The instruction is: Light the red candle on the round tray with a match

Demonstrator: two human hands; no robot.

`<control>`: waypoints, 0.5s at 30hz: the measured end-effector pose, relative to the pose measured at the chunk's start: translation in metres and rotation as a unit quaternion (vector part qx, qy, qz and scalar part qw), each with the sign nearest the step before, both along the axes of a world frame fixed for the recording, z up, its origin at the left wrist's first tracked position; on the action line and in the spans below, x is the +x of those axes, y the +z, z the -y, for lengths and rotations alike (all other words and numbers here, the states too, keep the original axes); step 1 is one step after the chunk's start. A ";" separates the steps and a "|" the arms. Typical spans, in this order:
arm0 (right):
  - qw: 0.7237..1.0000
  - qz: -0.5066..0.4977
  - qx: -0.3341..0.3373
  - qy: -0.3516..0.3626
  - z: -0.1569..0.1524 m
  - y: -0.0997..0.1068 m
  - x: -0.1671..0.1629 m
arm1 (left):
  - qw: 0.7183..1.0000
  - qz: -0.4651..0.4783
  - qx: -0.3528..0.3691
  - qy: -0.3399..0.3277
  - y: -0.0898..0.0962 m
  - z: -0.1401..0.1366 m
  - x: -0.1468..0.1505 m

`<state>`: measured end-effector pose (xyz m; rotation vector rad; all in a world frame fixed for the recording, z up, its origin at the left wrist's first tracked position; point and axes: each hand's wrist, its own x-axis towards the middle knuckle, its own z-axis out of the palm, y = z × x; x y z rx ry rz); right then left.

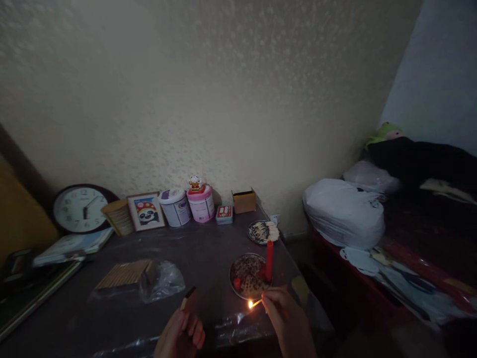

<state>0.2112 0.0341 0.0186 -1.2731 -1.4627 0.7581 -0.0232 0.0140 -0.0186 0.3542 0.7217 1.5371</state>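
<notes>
My right hand (286,318) pinches a burning match (256,303), its flame pointing left just in front of the near rim of a round metal plate (230,283). A red candle (269,262) stands upright at that plate's right side, and I see no flame on it. A short red candle stub (237,284) sits at the left of the plate, among dark and reddish residue. My left hand (181,333), fingers curled, holds a small slim matchbox (187,298) with a dark side showing. Behind, a second plate (252,240) carries several matches (265,231) with blackened ends.
A wrapped pack of thin brown pieces (126,274) lies left on the dark table (201,263). Along the wall stand a clock (82,209), a framed panda picture (147,211), two tubs (175,208), a tin (224,215) and a cardboard box (244,203). White bags (345,214) lie right.
</notes>
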 end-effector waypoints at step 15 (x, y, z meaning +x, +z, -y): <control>1.000 -0.001 -0.020 0.018 -0.002 -0.004 0.000 | 0.998 -0.004 -0.055 0.042 0.013 0.004 0.006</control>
